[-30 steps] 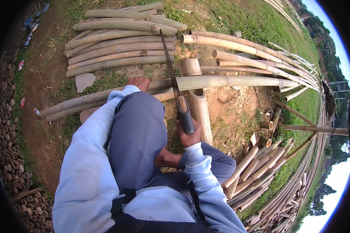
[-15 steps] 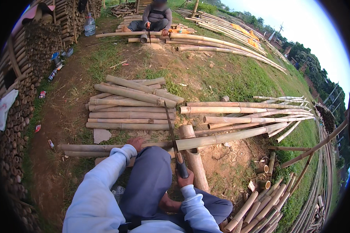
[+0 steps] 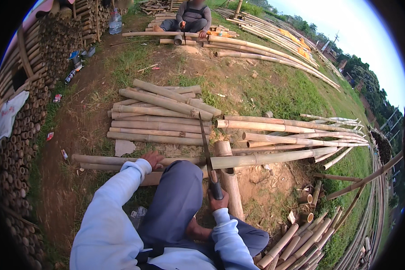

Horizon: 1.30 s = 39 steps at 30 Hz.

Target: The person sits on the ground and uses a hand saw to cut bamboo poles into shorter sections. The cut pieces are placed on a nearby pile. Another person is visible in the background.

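1. Bamboo pole (image 3: 274,156), in the head view, lies across the support log (image 3: 231,193), reaching out to the log's left and right.
2. Just left of the log, the saw (image 3: 206,146) crosses that pole; the right hand (image 3: 219,200), also beside the log, is wrapped around its handle (image 3: 216,188).
3. Well left of the log, the left hand (image 3: 153,159) rests on the pole, fingers somewhat spread; whether they grip underneath, I cannot tell.
4. Compared with a second ago, the view reaches farther past the log, taking in a seated co-worker (image 3: 193,19). Saw and pole keep their crossing beside the log, so the set-up seems undisturbed; cut depth cannot be judged.
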### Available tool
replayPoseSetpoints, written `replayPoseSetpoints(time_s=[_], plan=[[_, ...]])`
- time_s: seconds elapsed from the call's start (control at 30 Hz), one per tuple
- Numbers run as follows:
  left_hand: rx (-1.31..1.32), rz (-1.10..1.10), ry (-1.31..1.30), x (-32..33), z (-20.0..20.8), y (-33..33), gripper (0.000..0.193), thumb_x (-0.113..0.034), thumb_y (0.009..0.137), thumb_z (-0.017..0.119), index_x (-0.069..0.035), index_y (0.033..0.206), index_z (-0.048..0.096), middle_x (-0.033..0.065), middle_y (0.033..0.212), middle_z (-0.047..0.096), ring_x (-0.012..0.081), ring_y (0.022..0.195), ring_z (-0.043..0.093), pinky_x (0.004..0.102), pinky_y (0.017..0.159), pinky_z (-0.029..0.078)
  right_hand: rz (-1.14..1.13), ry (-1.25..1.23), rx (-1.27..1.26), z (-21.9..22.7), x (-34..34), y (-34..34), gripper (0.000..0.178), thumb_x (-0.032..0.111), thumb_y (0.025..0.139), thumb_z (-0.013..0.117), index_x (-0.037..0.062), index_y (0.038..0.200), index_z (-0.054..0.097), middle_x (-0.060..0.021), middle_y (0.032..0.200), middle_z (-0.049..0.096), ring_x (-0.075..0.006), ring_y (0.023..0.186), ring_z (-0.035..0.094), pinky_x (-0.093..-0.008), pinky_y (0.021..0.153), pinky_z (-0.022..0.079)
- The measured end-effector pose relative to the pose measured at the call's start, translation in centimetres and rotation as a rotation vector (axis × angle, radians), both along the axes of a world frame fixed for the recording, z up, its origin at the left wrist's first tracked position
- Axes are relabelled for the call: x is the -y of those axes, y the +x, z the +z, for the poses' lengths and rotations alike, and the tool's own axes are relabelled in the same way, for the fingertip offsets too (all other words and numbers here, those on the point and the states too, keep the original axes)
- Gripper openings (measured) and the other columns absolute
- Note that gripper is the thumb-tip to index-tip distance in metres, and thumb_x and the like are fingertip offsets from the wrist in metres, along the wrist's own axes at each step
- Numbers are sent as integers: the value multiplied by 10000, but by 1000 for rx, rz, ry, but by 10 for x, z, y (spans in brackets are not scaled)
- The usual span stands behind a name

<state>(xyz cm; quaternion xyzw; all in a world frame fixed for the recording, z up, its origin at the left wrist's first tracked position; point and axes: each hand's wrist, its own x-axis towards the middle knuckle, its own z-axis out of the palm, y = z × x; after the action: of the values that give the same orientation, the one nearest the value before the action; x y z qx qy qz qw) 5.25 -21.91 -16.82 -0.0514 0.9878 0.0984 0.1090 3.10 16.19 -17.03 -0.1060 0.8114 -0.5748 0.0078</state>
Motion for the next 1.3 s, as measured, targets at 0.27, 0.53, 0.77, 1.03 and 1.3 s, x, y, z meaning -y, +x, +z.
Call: replayPoseSetpoints(time_s=[0.27,0.53,0.77,1.03,1.3], plan=[[-174,-330,95,3,-44,76,296,-333,945,569,-235,1213,648,141,1016,621,360,936,651,509,775,531,-5,63,104,18,-6,7,271,193,843,773,20,1044,721,-173,808,712,-203,740,680,-374,744,531],[-139,-51,329,-26,-141,125,462,-375,937,565,-102,1301,648,227,1260,661,414,1226,592,456,1072,450,43,93,119,19,-7,1,306,212,850,777,20,1080,711,-111,821,704,-138,753,600,-347,743,513],[-389,-20,364,-28,-29,44,264,-237,857,656,-146,1104,681,143,1044,691,372,947,675,469,757,543,18,88,109,23,-4,-1,269,199,848,755,22,1045,709,-193,813,699,-220,741,682,-383,743,529],[-374,-64,35,-77,-28,-65,946,-485,669,859,-59,1423,477,142,1346,547,331,1240,539,440,1038,442,59,70,143,40,3,5,250,195,886,778,-13,995,692,-43,783,665,-114,733,574,-312,699,484],[168,38,47,-101,-43,-99,851,-383,679,844,-76,1373,459,221,1218,643,402,1161,626,515,986,488,48,20,135,42,1,6,219,145,910,747,-25,1030,679,-59,806,673,-108,752,575,-304,699,490]])
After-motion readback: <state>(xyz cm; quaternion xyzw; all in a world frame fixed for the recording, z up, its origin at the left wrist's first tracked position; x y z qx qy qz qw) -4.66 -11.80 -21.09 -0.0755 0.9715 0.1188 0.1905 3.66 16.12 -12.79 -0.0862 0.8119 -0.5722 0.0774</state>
